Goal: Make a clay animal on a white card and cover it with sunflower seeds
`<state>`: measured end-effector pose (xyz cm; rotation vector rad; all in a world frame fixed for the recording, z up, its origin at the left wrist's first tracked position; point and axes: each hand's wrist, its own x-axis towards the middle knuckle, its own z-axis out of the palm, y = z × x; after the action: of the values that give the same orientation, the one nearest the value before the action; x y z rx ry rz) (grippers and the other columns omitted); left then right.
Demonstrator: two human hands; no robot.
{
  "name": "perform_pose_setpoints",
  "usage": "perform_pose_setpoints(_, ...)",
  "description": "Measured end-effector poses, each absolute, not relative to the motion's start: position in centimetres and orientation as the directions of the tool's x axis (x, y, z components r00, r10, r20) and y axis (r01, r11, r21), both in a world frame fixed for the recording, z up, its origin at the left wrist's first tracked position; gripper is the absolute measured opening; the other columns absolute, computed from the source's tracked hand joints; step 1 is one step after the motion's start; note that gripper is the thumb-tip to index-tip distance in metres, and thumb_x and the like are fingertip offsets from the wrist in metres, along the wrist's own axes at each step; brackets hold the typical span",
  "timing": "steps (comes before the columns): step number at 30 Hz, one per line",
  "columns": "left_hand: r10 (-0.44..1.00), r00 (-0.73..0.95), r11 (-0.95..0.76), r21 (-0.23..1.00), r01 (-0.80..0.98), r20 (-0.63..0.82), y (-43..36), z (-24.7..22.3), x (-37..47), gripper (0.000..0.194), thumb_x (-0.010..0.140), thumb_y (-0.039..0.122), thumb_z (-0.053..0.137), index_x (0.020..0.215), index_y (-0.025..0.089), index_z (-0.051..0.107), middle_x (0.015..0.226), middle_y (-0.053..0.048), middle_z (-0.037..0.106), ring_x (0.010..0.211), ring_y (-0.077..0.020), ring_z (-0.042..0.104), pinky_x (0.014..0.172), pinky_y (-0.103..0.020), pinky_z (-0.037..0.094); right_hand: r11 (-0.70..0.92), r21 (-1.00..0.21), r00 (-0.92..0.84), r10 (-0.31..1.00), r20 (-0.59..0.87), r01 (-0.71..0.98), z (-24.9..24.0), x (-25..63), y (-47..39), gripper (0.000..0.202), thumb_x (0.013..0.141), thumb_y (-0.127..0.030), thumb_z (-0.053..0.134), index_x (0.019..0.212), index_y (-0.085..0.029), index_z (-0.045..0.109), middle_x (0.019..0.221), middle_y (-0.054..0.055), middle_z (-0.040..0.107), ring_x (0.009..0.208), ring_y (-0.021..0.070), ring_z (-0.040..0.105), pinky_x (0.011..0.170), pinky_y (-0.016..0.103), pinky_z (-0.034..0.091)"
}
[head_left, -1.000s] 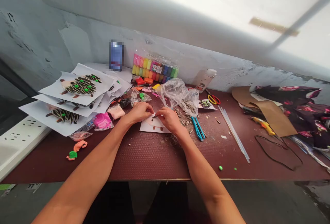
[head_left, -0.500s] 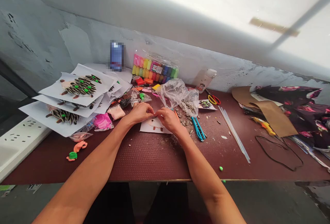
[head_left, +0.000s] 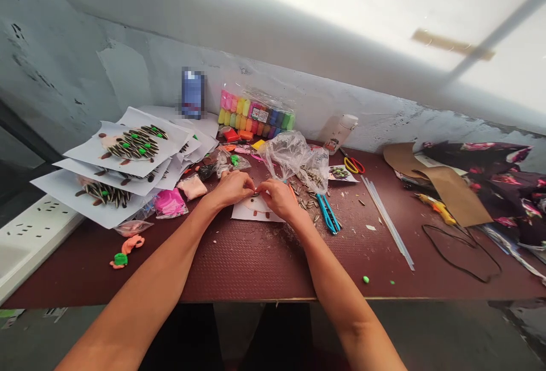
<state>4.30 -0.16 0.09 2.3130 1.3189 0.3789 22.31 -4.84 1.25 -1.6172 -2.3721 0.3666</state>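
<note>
A white sheet (head_left: 245, 213) with a pale clay shape and small brown pieces lies on the dark red table. Over its upper left part is my left hand (head_left: 234, 187), fingers pinched together. My right hand (head_left: 276, 196) is closed too, over the right part of the sheet, its fingertips meeting those of my left hand. Whatever is between the fingertips is too small to make out. Sunflower seeds (head_left: 313, 177) lie in and around a clear plastic bag (head_left: 284, 152) just beyond my right hand. A blue cutter (head_left: 327, 213) rests to the right.
Sheets with seed hedgehogs (head_left: 164, 149) are stacked at left beside a power strip (head_left: 25, 234). Pink clay (head_left: 169, 202), a clay pack (head_left: 256, 115), a bottle (head_left: 341, 133), scissors (head_left: 354, 165), clear sticks (head_left: 388, 223) and a glue gun (head_left: 439, 209) surround the work area.
Both hands stay in nearly the same place with fingertips together. A small green piece now shows on the table near the front edge, right of my right forearm.
</note>
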Motion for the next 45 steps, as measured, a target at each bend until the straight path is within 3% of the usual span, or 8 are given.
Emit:
perform_pose_setpoints(8,0.862,0.507,-0.442,0.501,0.744,0.007,-0.1,0.2,4.3,0.021,0.081,0.028,0.064,0.091,0.025,0.081,0.102,-0.005,0.078,0.106,-0.0267,0.065,0.1,-0.04,0.042,0.391,-0.422,-0.358,0.92,0.158,0.818,1.4,22.4,-5.3,0.012,0.093,-0.021,0.065,0.096,-0.021,0.077,0.093,0.004,0.066,0.086,0.0148,0.059,0.075,0.024,0.039)
perform_pose_setpoints(32,0.861,0.508,-0.445,0.516,0.732,0.022,0.0,0.0,4.3,0.02,0.078,0.028,0.064,0.087,0.025,0.082,0.098,-0.005,0.079,0.102,-0.0257,0.066,0.099,-0.038,0.043,0.348,-0.315,-0.34,0.937,0.084,0.883,1.5,21.8,-5.3,0.017,0.097,-0.021,0.06,0.088,-0.02,0.074,0.088,0.003,0.063,0.086,0.0164,0.059,0.073,0.026,0.037)
perform_pose_setpoints(45,0.865,0.502,-0.4,0.564,0.722,-0.029,-0.2,0.7,4.1,0.024,0.077,0.025,0.06,0.089,0.024,0.081,0.096,-0.004,0.08,0.096,-0.0243,0.069,0.096,-0.036,0.046,0.318,-0.328,-0.29,0.948,0.132,0.89,0.8,23.0,-5.1,0.023,0.1,-0.023,0.056,0.106,-0.024,0.078,0.097,0.005,0.068,0.09,0.0162,0.063,0.074,0.025,0.041)
